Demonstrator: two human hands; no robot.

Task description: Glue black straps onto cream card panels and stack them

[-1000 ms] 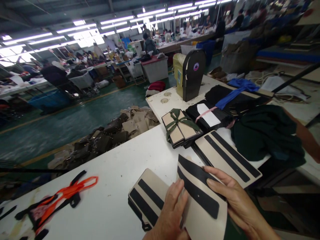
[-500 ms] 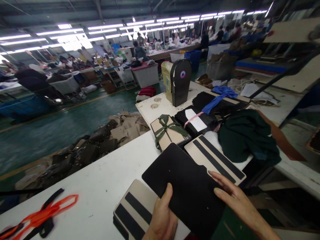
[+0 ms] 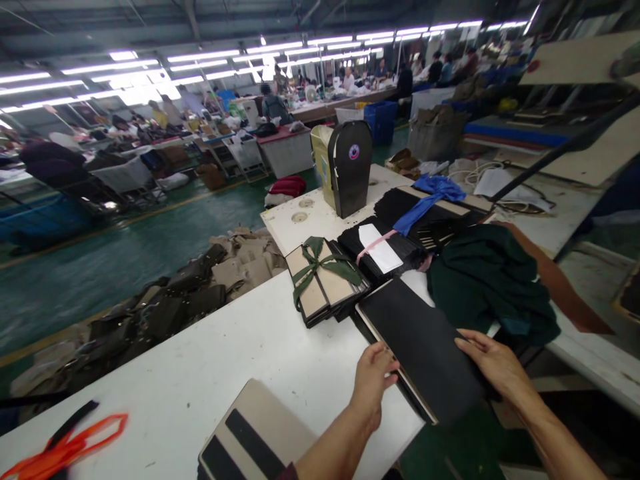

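Observation:
A flat black panel (image 3: 425, 340) with rounded corners lies over the stack on the right part of the white table, its pale lower layer showing along the left edge. My left hand (image 3: 373, 380) is closed at that left edge, fingers bent against it. On the opposite edge, my right hand (image 3: 493, 363) grips the panel with thumb and fingers; some fingertips are hidden. A beige panel with black strips (image 3: 260, 433) rests on the table, left of my left forearm.
Beyond the panel sit a stack tied with green cloth (image 3: 320, 273), bundled black pieces (image 3: 383, 247) and dark green cloth (image 3: 490, 287). A black-fronted machine (image 3: 350, 170) stands behind. Orange straps (image 3: 75, 443) lie front left. Beige and dark pieces (image 3: 200, 293) are heaped beside the table.
The black panel has moved right and away from me, onto the striped beige panel, covering it. My left hand has shifted to its left edge; my right hand has closed on its right edge.

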